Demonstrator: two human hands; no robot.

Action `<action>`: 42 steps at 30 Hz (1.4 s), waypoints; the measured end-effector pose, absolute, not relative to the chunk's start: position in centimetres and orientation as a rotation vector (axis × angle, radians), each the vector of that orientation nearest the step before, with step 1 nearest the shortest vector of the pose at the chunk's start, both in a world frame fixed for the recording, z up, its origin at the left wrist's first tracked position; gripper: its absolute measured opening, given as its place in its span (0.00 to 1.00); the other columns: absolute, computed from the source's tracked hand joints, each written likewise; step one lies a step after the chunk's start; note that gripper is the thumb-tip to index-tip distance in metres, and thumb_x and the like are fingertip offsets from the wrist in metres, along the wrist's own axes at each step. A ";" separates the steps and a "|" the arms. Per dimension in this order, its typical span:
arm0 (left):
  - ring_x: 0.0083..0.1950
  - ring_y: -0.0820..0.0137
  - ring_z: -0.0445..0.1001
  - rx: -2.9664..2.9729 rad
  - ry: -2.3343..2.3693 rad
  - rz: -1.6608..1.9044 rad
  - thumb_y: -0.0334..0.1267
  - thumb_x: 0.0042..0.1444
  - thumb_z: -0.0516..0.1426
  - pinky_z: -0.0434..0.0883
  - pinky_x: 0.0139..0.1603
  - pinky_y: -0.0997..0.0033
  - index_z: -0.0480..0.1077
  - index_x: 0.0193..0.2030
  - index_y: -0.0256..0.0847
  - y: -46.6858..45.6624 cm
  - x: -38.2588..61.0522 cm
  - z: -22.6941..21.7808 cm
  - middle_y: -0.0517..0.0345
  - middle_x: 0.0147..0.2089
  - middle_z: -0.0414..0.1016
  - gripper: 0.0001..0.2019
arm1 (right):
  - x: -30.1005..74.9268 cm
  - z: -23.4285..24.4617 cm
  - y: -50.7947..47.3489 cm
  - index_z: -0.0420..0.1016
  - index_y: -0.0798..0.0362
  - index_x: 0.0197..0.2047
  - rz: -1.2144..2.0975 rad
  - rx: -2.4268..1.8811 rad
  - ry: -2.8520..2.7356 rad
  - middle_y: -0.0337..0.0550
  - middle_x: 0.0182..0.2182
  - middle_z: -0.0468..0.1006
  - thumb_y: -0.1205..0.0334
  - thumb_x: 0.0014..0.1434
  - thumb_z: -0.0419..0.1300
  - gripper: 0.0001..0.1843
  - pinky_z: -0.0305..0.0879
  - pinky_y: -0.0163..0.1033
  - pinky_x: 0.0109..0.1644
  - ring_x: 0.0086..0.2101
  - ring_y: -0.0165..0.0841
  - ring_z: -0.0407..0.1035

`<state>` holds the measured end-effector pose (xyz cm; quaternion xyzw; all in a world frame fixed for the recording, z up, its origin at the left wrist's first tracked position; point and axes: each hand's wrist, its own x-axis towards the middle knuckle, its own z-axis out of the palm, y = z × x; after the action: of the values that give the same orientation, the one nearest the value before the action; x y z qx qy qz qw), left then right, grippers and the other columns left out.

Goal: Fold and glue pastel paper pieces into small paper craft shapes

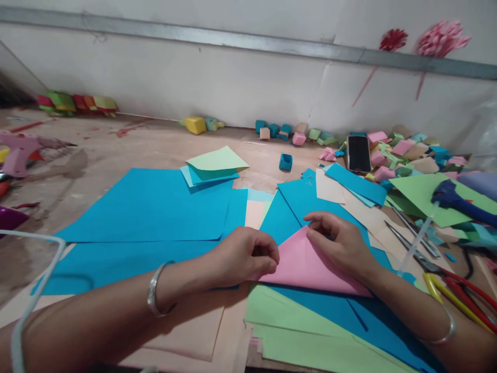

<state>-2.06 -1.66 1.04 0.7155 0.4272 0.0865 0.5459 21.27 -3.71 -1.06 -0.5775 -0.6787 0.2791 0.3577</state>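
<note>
A pink paper sheet, folded to a triangle with its peak pointing away, lies in front of me on blue sheets. My left hand has its fingers curled to the thumb at the triangle's left edge, closed on the paper. At the peak, my right hand has its thumb and forefinger close about the tip, with the palm side resting over the right part of the paper. Green sheets stick out from under the blue ones nearest me. Large blue sheets lie left of the pink paper.
Scissors, tweezers, yellow-handled pliers and a blue-handled tool lie at right. A phone stands against piled paper pieces. A pink glue gun is far left; a white wire frame sits nearer.
</note>
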 end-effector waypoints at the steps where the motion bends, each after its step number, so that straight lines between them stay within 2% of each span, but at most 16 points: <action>1: 0.28 0.74 0.70 1.746 1.016 0.212 0.34 0.51 0.59 0.64 0.29 0.76 0.77 0.36 0.38 -1.8 -2.1 0.9 0.59 0.28 0.75 0.07 | 21.2 -1.1 -3.7 0.74 0.52 0.45 0.706 -1.488 -1.766 0.38 0.29 0.78 0.61 0.59 0.58 0.11 0.65 0.34 0.33 0.30 0.30 0.70; 5: 0.40 0.69 0.73 2.034 0.980 0.281 0.32 0.52 0.58 0.66 0.38 0.72 0.77 0.41 0.40 -2.3 -2.1 0.5 0.54 0.40 0.78 0.11 | 21.0 -1.4 -3.8 0.75 0.51 0.45 0.606 -1.468 -1.825 0.38 0.31 0.79 0.61 0.59 0.59 0.10 0.66 0.34 0.33 0.29 0.30 0.71; 11: 0.37 0.70 0.69 2.236 0.953 0.278 0.31 0.54 0.58 0.62 0.35 0.73 0.78 0.38 0.41 -2.5 -2.3 0.1 0.55 0.36 0.71 0.08 | 20.9 -1.8 -3.9 0.75 0.50 0.45 0.518 -1.453 -1.906 0.39 0.33 0.79 0.64 0.59 0.58 0.10 0.67 0.35 0.36 0.31 0.31 0.72; 16: 0.34 0.72 0.67 2.275 0.870 0.244 0.32 0.58 0.55 0.60 0.33 0.73 0.78 0.39 0.41 -2.1 -2.3 0.1 0.56 0.33 0.70 0.09 | 20.9 -2.1 -4.1 0.75 0.51 0.45 0.471 -1.440 -1.916 0.39 0.32 0.79 0.64 0.59 0.58 0.10 0.68 0.35 0.37 0.31 0.30 0.72; 20: 0.33 0.72 0.66 2.321 0.852 0.213 0.31 0.58 0.54 0.59 0.32 0.73 0.78 0.36 0.40 -2.1 -2.3 0.3 0.56 0.31 0.69 0.10 | 21.0 -2.3 -4.1 0.75 0.51 0.44 0.454 -1.438 -1.917 0.39 0.33 0.79 0.65 0.59 0.59 0.10 0.68 0.35 0.37 0.31 0.30 0.72; 26: 0.39 0.69 0.70 2.164 0.845 0.076 0.28 0.52 0.54 0.64 0.38 0.72 0.77 0.46 0.41 -1.4 -2.9 2.2 0.55 0.38 0.76 0.17 | 21.0 -2.1 -4.1 0.75 0.51 0.44 0.439 -1.450 -1.921 0.40 0.31 0.79 0.62 0.59 0.59 0.09 0.68 0.36 0.35 0.30 0.32 0.72; 28: 0.39 0.69 0.71 2.052 0.836 -0.010 0.29 0.52 0.55 0.65 0.37 0.73 0.75 0.50 0.42 -1.0 -3.3 2.8 0.56 0.40 0.77 0.19 | 21.0 -2.1 -4.1 0.75 0.51 0.44 0.420 -1.454 -1.937 0.41 0.32 0.79 0.61 0.59 0.59 0.09 0.69 0.37 0.35 0.30 0.32 0.72; 31: 0.34 0.71 0.72 1.956 0.881 -0.098 0.32 0.52 0.57 0.64 0.32 0.75 0.73 0.54 0.42 -0.8 -3.6 3.4 0.58 0.35 0.77 0.21 | 21.2 -2.0 -4.2 0.74 0.51 0.44 0.368 -1.430 -1.985 0.41 0.32 0.79 0.61 0.60 0.59 0.09 0.69 0.37 0.35 0.30 0.32 0.73; 37: 0.38 0.69 0.73 2.057 0.819 0.048 0.32 0.55 0.55 0.65 0.36 0.74 0.76 0.46 0.41 -1.2 -3.5 3.5 0.55 0.40 0.78 0.13 | 21.8 -1.7 -3.7 0.74 0.50 0.44 0.287 -1.421 -2.033 0.41 0.32 0.79 0.60 0.61 0.58 0.09 0.69 0.37 0.33 0.29 0.32 0.72; 42: 0.37 0.69 0.72 2.091 0.860 0.010 0.32 0.54 0.56 0.64 0.35 0.74 0.77 0.45 0.39 -1.0 -3.4 2.6 0.54 0.38 0.78 0.13 | 21.8 -2.1 -3.3 0.74 0.52 0.43 0.174 -1.402 -2.087 0.42 0.32 0.79 0.60 0.61 0.58 0.08 0.69 0.37 0.34 0.30 0.33 0.73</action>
<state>-3.41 -0.99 2.63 0.8367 0.3442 0.0039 0.4260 21.78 -3.26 -2.10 -0.5297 -0.7885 0.0657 0.3057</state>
